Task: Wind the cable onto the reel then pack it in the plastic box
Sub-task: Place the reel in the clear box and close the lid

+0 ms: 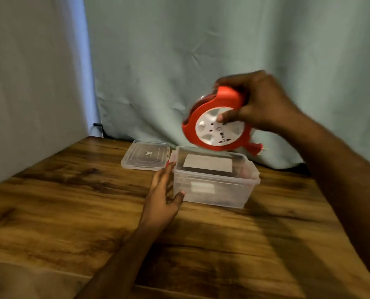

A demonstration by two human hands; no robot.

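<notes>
1. Wood-grain table in front of a pale green curtain: a person packs away a red cable reel, held in the air just above the far right rim of a clear plastic box.
2. Right hand is closed on the reel's red handle, thumb pressed to the white socket face; the grip looks firm.
3. Left hand rests open against the box's near left corner, fingers flat on the left wall and thumb on the front, steadying it without gripping it.
4. Reel is tilted, its white face turned toward the camera and slightly down; its flat disc stands nearer upright than level. The handle points up and right, and the red plug hangs from the lower right edge, with the cable apparently wound in.
5. Inside the box lies something dark with a white label; the lid lies flat on the table, just left of the box.
6. Done well, the step calls for laying the disc level, tucking the plug inside the rim, and lowering it while the left hand keeps the box from sliding.
</notes>
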